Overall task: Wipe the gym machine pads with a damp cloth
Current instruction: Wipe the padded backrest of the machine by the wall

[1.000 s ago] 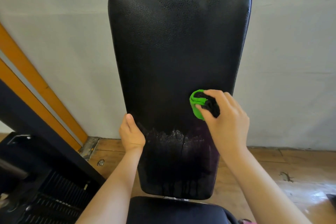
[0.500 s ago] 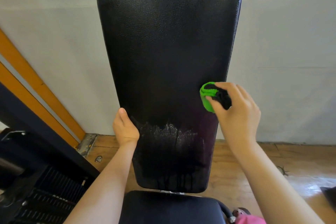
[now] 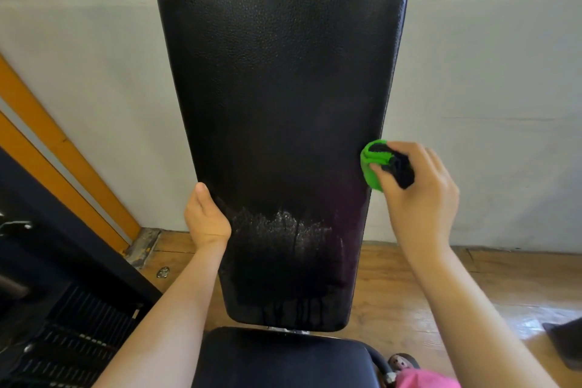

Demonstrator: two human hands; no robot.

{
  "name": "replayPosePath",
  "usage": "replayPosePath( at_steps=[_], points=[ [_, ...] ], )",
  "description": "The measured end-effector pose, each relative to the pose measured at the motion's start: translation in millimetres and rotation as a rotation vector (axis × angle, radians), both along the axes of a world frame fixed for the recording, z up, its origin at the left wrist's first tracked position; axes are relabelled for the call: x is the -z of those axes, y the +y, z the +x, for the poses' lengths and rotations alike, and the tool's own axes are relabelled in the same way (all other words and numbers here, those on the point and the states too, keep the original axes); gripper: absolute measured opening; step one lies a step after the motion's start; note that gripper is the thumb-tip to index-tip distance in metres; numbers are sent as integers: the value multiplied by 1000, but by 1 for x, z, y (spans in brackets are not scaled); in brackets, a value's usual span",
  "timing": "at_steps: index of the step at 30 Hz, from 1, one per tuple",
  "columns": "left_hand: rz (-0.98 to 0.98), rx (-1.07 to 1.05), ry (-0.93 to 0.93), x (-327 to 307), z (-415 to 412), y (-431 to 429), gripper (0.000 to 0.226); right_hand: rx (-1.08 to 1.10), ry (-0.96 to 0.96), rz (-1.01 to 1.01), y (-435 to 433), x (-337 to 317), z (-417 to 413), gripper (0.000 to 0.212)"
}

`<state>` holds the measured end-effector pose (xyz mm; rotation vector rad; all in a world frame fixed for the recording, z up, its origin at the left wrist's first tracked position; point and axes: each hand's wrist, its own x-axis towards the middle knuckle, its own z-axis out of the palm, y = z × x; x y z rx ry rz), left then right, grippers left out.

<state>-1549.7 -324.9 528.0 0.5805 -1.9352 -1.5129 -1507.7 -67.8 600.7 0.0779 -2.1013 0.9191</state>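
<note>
- Right grip (image 3: 422, 195) is clamped on the bunched green cloth (image 3: 370, 167), which sits at the right edge of the back pad (image 3: 283, 88), approx. mid-height.
- Left grip (image 3: 206, 220) wraps the pad's left edge, thumb on the front; fingers are hidden behind.
- Wet patch (image 3: 283, 230) sits low on the pad. The upper part looks dry, so prob. plenty left.
- Best approach: flatten the cloth, make firm overlapping passes edge to edge, brace w/ the left, then do the seat pad (image 3: 277, 359).

The right hand (image 3: 422, 198) grips a green-and-black cloth (image 3: 374, 164) against the black back pad's (image 3: 277, 104) right edge — the left hand (image 3: 206, 219) holds its left edge, beside wet streaks (image 3: 283, 230).
</note>
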Motion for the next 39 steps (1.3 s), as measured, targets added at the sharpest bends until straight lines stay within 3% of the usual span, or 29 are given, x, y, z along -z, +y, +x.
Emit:
replayPosePath(
  at_steps=[4, 10, 14, 21, 24, 39],
  points=[
    [-3, -4, -11, -1, 0, 0, 40, -19, -26, -69, 1, 4, 0, 25],
    [-17, -4, -6, 2, -1, -2, 43, -100, -249, -133, -3, 71, 34, 27],
    [-10, 6, 6, 5, -2, -3, 44, -142, -334, -226, 0, 76, 37, 28],
    [11, -1, -14, 2, -1, -1, 39, -135, -153, -404, -1, 10, 3, 24],
    [1, 3, -20, 3, -1, -1, 39, -135, -163, -421, -4, 6, 1, 24],
    [21, 3, 53, 5, -2, -2, 39, 14, -466, -570, -14, 106, 42, 16]
  ],
)
